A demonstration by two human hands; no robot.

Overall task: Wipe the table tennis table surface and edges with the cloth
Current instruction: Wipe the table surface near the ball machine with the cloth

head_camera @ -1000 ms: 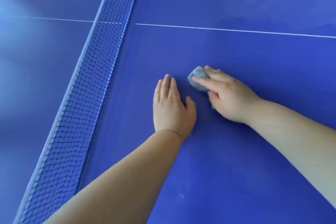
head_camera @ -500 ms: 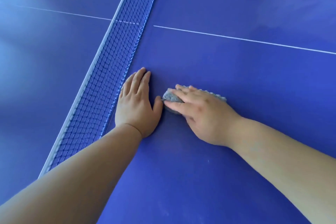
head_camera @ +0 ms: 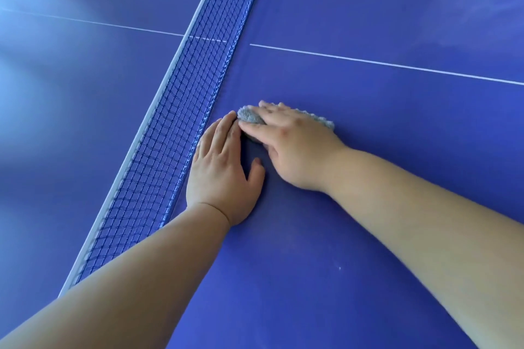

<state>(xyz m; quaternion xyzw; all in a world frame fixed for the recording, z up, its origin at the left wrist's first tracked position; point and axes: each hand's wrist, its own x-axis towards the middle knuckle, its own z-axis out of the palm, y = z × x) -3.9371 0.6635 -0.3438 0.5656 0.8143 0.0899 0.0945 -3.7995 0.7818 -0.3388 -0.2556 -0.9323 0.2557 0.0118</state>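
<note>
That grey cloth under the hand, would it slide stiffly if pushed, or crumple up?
Probably floppy: the cloth is bunched into a soft lump under the right hand, its fuzzy edge poking out beyond the knuckles. It likely glides easily, since the table looks smooth and glossy. Pushed without pressure, it may crumple rather than roll.

Smooth, satin-finished blue worktop, glaring softly at the left; grey cloth of fluffy, nubbly pile; net of thin dark cord mesh, edged with pale woven tape; thin white painted line, matt.
</note>
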